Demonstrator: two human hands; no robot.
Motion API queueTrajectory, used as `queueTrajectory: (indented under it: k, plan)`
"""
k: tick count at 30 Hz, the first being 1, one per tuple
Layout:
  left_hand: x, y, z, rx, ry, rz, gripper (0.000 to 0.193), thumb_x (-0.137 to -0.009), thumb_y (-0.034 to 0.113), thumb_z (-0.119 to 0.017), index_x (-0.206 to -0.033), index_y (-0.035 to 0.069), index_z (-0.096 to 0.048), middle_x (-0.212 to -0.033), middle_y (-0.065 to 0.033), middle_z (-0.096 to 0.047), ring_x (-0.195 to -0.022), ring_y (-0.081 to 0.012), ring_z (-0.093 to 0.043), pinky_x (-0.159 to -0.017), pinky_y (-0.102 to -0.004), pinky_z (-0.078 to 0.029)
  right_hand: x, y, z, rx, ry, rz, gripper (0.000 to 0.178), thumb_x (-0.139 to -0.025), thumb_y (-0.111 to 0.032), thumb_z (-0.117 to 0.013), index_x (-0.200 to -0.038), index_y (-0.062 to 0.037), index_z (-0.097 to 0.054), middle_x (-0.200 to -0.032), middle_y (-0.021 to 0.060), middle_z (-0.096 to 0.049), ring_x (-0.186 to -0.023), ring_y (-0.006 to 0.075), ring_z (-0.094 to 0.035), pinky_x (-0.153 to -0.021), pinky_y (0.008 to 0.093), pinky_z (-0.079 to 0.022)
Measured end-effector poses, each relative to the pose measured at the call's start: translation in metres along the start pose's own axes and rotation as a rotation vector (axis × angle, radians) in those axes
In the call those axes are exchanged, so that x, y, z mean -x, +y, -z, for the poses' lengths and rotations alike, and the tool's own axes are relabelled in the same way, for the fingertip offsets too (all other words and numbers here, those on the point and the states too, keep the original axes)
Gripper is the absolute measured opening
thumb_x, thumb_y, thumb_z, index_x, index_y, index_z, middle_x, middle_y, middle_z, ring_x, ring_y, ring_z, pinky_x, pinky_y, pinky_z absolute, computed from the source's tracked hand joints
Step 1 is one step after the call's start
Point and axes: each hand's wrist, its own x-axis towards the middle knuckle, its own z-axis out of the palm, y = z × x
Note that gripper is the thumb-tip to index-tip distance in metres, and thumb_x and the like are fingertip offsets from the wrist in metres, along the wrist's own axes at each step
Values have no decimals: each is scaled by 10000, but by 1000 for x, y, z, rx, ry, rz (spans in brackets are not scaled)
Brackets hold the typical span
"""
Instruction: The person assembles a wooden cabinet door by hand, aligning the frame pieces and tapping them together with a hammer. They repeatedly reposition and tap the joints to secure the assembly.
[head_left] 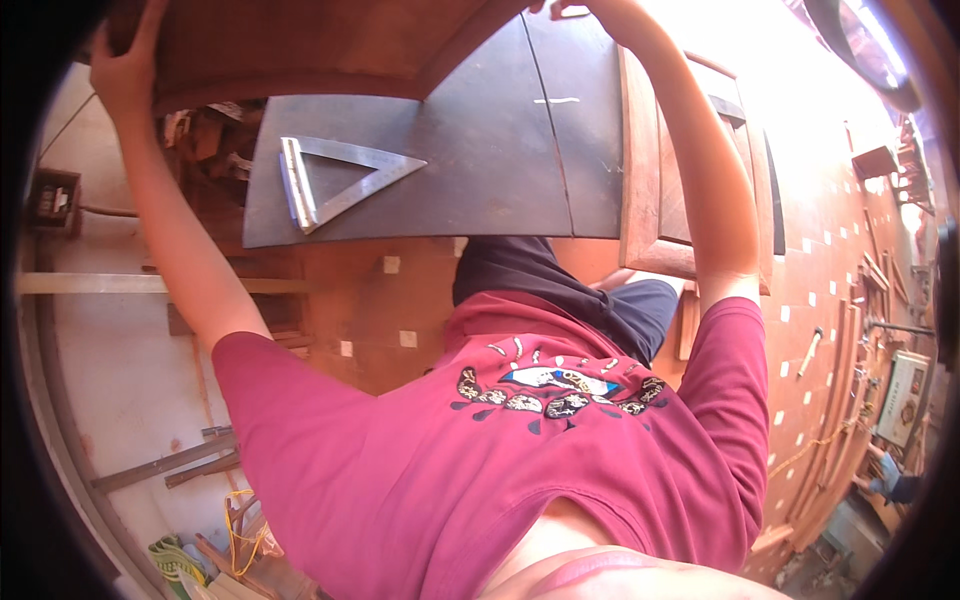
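A large dark brown wooden panel with a raised edge (300, 50) is tilted over the far side of a dark tabletop (480, 130). At its left end my left hand (128, 72) is closed on the panel's edge. My right hand (590, 8) is at the panel's right end, its fingers curled against the edge; the top of the picture cuts off part of it. A metal triangular square (375, 158) with a thick silver base lies flat on the tabletop, nearer to me than the panel. Under my right forearm is a framed wooden door panel (645, 160).
Scrap wood (205, 135) is piled left of the table, beside a pale wall. A hammer (810, 352) and long boards (835, 400) lie on the tiled floor (800, 300) to the right. Part of another person (885, 480) shows at the far right.
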Motion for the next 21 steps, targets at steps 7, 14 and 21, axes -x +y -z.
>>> queueTrajectory:
  k: [7, 14, 21]
  plan:
    - [56, 16, -27, 242, 135, 196, 571, -755, 331, -943, -1115, -35, -692, -1068, -91, -739, -958, -176, -683, -886, -314, -540, -16, -50, 38, 193, -146, 51, 601, -973, -388, -696, -1346, 57, -537, -1033, 133, -709, -797, 175, -699, -665, 300, -551]
    - [108, -8, -99, 336, 157, 380, 783, -877, 348, -829, -1422, -81, -466, -1349, -247, -610, -1261, -358, -587, -1062, -410, -455, -32, -77, 60, 471, -239, 23, 520, -976, -427, -679, -1261, 0, -598, -1001, 82, -710, -813, 147, -691, -688, 275, -530]
    - [155, -70, -115, 523, 118, 577, 834, -902, 266, -813, -1503, -93, -361, -1398, -201, -548, -1270, -255, -536, -1069, -352, -437, -77, -82, 60, 607, -330, -4, 454, -979, -466, -662, -1176, -57, -658, -969, 31, -711, -828, 119, -683, -711, 250, -510]
